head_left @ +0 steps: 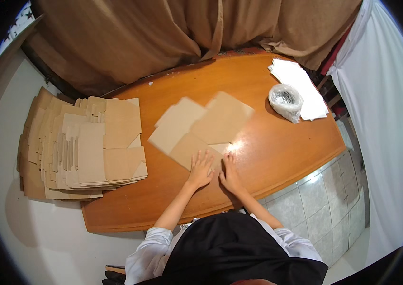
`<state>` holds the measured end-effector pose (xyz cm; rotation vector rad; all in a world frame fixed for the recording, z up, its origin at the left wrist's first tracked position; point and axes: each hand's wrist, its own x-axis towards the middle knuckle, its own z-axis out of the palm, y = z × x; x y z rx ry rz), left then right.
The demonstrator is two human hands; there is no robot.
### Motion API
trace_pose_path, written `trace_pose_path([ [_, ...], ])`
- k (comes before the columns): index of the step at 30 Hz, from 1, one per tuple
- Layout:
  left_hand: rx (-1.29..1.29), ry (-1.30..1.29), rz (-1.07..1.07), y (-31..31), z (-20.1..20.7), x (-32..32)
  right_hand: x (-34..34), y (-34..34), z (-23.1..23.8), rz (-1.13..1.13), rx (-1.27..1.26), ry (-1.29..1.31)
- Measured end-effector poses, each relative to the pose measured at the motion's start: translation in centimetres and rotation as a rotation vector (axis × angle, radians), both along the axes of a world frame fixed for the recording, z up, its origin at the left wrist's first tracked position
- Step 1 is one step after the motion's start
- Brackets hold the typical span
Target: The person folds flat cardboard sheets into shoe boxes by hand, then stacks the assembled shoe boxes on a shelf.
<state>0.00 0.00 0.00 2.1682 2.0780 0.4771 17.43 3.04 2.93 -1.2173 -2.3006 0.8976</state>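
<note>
Brown cardboard everywhere in this one. Both hands are down flat on a die-cut box blank (201, 128) that's lying unfolded on the orange wooden tabletop (277, 156). The left hand (201, 169) has its fingers spread and fanned out, palm pressing the near corner of the blank. The right hand (230, 175) sits just beside it, fingers held closer together and pointing away from the body, resting on the blank's near edge where a small lighter flap shows.

The blank is a sprawling flat shape, and its long axis runs diagonally: from the near corner under the hands it stretches up and away, with one panel angling off to the left of the hands and a bigger panel going off to the right. So it basically points away from the person, fanning out like a V. It looks a bit blurry at the far ends.

Well off to the left of the left hand there's a big stack of flat cardboard blanks (82, 147), hanging partly over the tabletop's edge. Far beyond the right hand, a knotted clear plastic bag (285, 100) sits on a pile of white sheets (301, 85). Tan fabric (163, 33) drapes behind the tabletop's far side.
</note>
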Motion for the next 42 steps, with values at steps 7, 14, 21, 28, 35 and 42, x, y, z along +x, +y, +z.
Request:
trace_pose_path([
  [7,-0.117,-0.072,-0.119,-0.4,3.7,5.3,7.3,1.3,0.1,-0.102,0.191,-0.16],
  [14,-0.144,-0.084,-0.124,0.3,4.4,5.2,8.0,1.4,1.0,0.174,0.29,-0.164],
  [21,0.115,-0.302,0.259,3.1,13.9,1.0,6.8,5.3,3.0,0.558,0.528,-0.097],
  [28,0.516,-0.638,0.665,3.3,17.5,-5.0,6.3,13.6,11.2,0.498,0.576,-0.148],
  [35,0.266,-0.146,0.788,3.8,14.8,-6.1,4.0,15.1,18.7,0.643,0.188,-0.376],
  [42,0.364,-0.457,0.643,5.2,13.4,-1.4,6.1,16.9,12.5,0.343,0.322,-0.487],
])
